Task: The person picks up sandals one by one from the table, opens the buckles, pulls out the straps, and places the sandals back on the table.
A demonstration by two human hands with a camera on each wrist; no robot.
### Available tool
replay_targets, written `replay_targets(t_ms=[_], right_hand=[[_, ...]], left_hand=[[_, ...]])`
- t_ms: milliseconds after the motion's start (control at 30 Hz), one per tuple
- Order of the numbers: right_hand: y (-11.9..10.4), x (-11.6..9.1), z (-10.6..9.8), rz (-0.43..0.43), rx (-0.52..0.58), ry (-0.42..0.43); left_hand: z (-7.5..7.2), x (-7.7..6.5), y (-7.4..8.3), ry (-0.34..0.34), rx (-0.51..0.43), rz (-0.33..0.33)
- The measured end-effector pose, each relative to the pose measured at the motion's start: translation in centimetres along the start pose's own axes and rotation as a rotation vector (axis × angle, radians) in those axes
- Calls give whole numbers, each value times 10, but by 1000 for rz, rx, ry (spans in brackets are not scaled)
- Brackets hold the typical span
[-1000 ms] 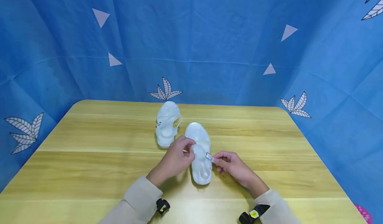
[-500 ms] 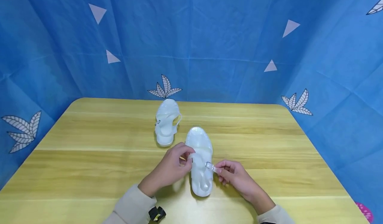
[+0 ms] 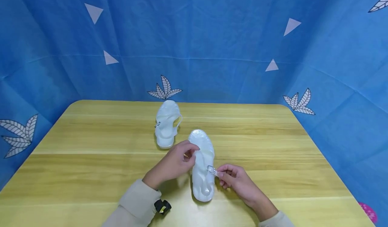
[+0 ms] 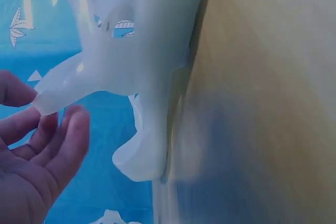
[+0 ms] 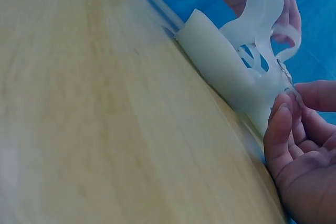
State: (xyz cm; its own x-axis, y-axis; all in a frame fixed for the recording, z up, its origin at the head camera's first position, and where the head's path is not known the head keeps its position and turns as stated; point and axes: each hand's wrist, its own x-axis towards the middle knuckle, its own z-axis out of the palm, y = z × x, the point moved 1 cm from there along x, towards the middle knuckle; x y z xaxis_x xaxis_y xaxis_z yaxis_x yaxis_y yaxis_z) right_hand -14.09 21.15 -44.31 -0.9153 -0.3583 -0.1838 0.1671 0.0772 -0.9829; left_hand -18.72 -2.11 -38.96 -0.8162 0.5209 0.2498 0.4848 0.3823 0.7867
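A white, slightly see-through sandal (image 3: 202,183) lies sole down on the table, its rounded heel pointing away from me. At its left side my left hand (image 3: 174,161) pinches a broad strap (image 4: 63,83) between thumb and fingertips, holding it raised off the footbed. My right hand (image 3: 237,183), on the other side, pinches the short strap end by the metal buckle (image 3: 211,169). In the right wrist view, the thumb and fingers (image 5: 281,121) close on that strap piece beside the upper straps (image 5: 262,19).
A matching white sandal (image 3: 166,136) lies farther back and to the left, with its own small buckle. The wooden table (image 3: 91,146) runs back to a blue curtain (image 3: 194,45) with leaf and triangle prints. A black wrist device (image 3: 162,206) sits at the left sleeve.
The nearer sandal has come slightly toward me, both hands moving with it. The left hand keeps its pinch on the strap, and the right keeps hold by the buckle.
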Motion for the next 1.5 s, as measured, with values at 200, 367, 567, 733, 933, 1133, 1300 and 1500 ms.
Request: replay_targets(t_ms=[200, 367, 567, 733, 933, 1133, 1300, 1500], right_hand=[[-2, 0, 0, 17, 23, -8], [-2, 1, -1, 11, 35, -23], [1, 2, -1, -2, 72, -34], [1, 2, 1, 4, 123, -39], [-1, 3, 3, -2, 156, -13], [-2, 6, 5, -29, 184, -40], [-1, 9, 4, -41, 203, -78], [2, 12, 3, -45, 218, -99]], left_hand=[[9, 13, 4, -50, 133, 41], [14, 18, 9, -227, 199, 50], [19, 21, 6, -380, 221, 70], [20, 18, -2, -429, 172, 12], [22, 16, -11, -395, 39, -51], [27, 9, -22, -306, -19, 31], [30, 0, -30, -198, 111, 210], [36, -6, -34, -104, 263, 308]])
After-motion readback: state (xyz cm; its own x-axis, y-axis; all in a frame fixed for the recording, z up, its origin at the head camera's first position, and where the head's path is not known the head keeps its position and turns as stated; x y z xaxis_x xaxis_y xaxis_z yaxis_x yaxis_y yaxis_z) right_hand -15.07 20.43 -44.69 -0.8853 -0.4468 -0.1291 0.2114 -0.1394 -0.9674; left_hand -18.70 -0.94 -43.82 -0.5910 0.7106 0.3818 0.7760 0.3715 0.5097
